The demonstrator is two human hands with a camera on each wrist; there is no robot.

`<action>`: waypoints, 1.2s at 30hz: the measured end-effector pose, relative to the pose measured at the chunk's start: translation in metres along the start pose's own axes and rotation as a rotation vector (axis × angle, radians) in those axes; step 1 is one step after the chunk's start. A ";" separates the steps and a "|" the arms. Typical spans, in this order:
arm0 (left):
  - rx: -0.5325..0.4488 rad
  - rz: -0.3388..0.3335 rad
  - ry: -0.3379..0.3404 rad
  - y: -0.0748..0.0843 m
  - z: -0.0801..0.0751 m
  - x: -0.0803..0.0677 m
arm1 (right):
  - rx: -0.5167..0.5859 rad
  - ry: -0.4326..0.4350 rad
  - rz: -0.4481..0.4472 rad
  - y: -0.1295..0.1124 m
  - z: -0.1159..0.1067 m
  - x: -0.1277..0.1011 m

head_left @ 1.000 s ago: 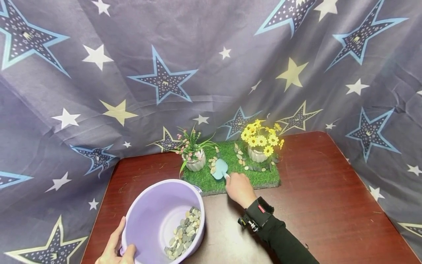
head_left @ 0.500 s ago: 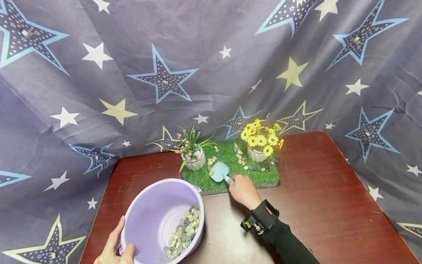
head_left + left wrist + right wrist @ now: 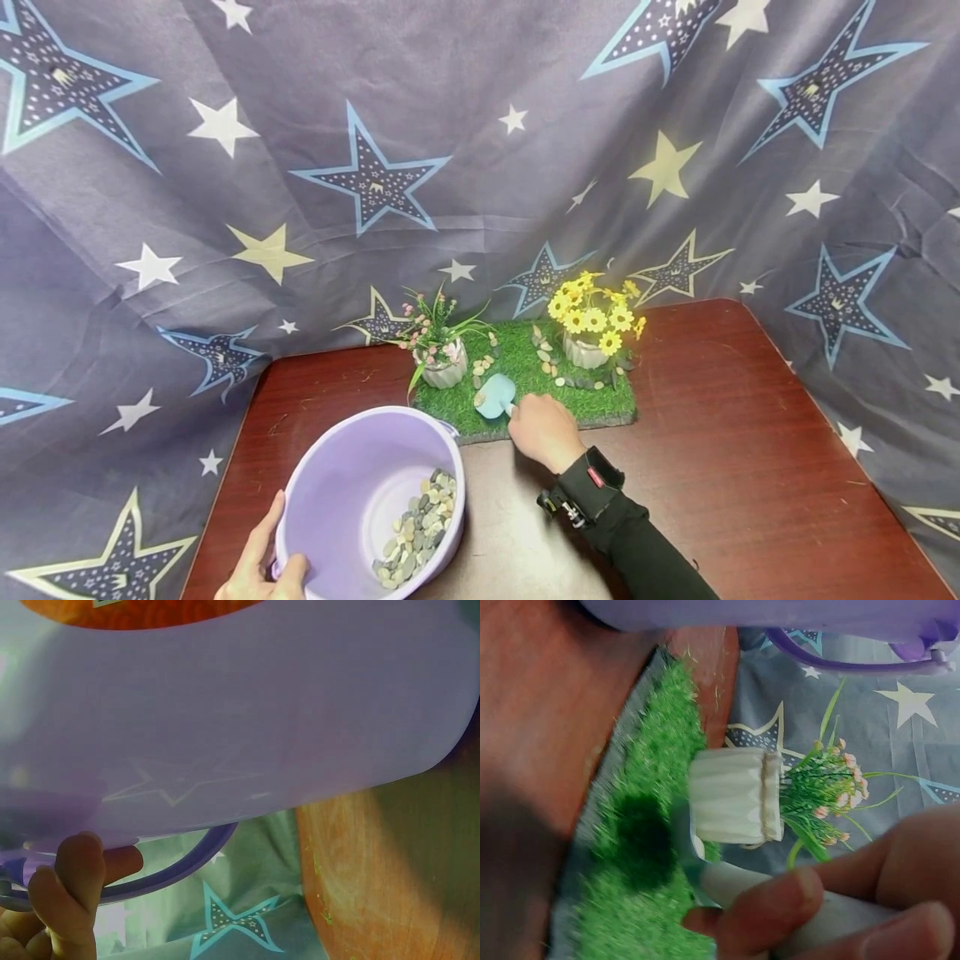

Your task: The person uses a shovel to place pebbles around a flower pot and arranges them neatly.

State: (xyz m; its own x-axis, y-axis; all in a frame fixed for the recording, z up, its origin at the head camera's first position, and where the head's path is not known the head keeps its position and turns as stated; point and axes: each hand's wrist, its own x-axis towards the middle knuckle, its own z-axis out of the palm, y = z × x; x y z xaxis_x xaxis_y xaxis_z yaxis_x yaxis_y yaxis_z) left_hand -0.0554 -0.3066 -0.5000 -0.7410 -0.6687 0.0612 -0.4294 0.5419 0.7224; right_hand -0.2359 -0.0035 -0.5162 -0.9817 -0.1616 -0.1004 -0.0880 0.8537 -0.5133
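Right hand [image 3: 543,429] wrapped around the white handle of a small blue scoop [image 3: 495,396], fingers [image 3: 769,900] curled tight on it in the right wrist view. Blade resting over the near edge of the grass mat [image 3: 592,398], a few pebbles [image 3: 483,364] strewn just beyond it, beside the white pot of pink flowers [image 3: 442,368]. Probably light, stiff plastic; best held well back on the handle, blade kept level, since smooth round pebbles would likely roll off at any tilt.

Left hand [image 3: 262,567] clamped on the near rim of the purple bucket [image 3: 360,492], thumb inside, fingers underneath, tipping it toward the mat. More pebbles pooled at its low side. Likely light and slightly flexible, prone to sliding on the polished counter [image 3: 750,467]. Yellow flower pot [image 3: 588,350] at the mat's far right.
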 end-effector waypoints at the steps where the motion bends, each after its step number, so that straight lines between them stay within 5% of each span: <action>1: -0.003 -0.001 0.000 0.000 0.000 0.000 | -0.016 0.003 -0.009 -0.002 -0.002 0.001; 9: 0.008 0.016 0.022 0.001 0.000 -0.002 | -0.040 -0.056 -0.049 -0.007 -0.019 0.009; 18: 0.063 -0.002 -0.012 0.002 -0.004 0.001 | 0.215 -0.248 -0.045 0.014 -0.024 0.015; 26: -0.201 -0.041 -0.170 -0.028 -0.017 0.027 | 0.402 -0.314 0.014 0.027 -0.021 0.015; 28: -0.238 -0.049 -0.119 -0.032 -0.019 0.032 | 0.411 -0.316 0.023 0.029 -0.021 0.014; 33: -0.160 -0.035 0.193 -0.026 -0.013 0.040 | 0.329 -0.279 -0.006 0.032 -0.018 0.011; 36: -0.125 -0.045 0.280 -0.023 -0.009 0.047 | 0.297 -0.279 -0.026 0.031 -0.016 0.009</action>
State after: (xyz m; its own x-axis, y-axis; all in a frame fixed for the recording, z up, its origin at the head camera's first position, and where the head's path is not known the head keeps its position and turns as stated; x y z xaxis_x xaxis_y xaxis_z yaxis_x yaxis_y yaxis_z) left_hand -0.0755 -0.3554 -0.5074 -0.5438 -0.8144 0.2024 -0.3787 0.4534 0.8068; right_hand -0.2496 0.0293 -0.5196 -0.8929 -0.3443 -0.2903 -0.0197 0.6738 -0.7387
